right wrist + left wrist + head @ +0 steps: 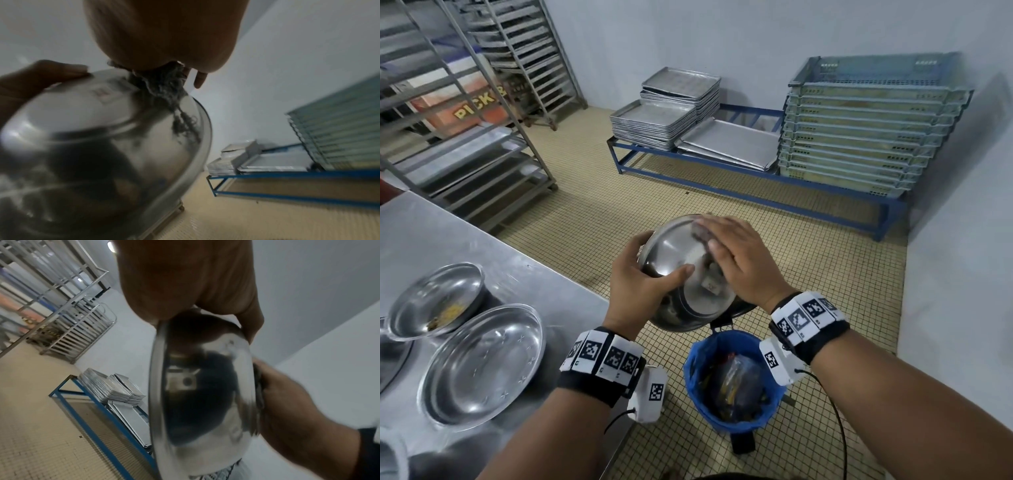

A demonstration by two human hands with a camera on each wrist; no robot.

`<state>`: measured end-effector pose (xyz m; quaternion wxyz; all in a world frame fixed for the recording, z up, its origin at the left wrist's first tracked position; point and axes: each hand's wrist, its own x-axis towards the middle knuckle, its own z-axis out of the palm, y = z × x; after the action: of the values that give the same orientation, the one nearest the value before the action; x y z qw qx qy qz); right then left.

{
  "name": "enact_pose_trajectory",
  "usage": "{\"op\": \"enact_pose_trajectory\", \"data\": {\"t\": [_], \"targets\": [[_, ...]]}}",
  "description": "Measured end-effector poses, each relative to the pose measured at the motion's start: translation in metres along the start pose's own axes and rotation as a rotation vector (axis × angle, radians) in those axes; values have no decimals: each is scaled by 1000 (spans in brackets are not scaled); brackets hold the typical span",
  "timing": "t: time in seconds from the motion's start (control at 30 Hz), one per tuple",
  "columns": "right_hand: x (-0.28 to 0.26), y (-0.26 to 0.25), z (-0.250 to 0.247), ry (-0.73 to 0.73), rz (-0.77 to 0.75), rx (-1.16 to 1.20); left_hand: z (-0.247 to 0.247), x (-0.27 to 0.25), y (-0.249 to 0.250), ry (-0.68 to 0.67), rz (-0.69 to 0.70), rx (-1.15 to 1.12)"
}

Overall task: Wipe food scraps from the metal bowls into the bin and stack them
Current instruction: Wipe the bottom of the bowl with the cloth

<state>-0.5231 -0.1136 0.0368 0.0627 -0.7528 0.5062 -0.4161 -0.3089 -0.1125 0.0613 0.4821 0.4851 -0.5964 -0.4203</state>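
My left hand (637,284) grips a metal bowl (681,274) by its rim, thumb across the outer base, and holds it tilted above the blue-lined bin (732,380). The bowl's shiny outside faces me. My right hand (739,260) lies flat on the bowl's upper side and presses a grey cloth (703,231) against it. In the right wrist view the cloth (164,86) hangs from under my palm over the bowl (102,154). The left wrist view shows the bowl (205,394) edge-on. The bowl's inside is hidden.
On the steel table (448,233) at my left stand a bowl with yellow scraps (436,301) and a wide shiny bowl (482,363). Beyond are a blue bench (756,185) with trays and stacked crates (866,130), and tray racks (482,102) at the back left.
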Motion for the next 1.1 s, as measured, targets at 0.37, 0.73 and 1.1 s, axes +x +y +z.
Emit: {"op": "enact_pose_trajectory", "data": {"t": [0.37, 0.73, 1.1], "targets": [[1, -4, -6, 249, 268, 344, -11, 10, 1, -9, -38, -101], [16, -8, -20, 72, -50, 45, -18, 49, 46, -404, 108, 323], [-21, -20, 26, 321, 194, 93, -3, 35, 29, 32, -40, -234]]}}
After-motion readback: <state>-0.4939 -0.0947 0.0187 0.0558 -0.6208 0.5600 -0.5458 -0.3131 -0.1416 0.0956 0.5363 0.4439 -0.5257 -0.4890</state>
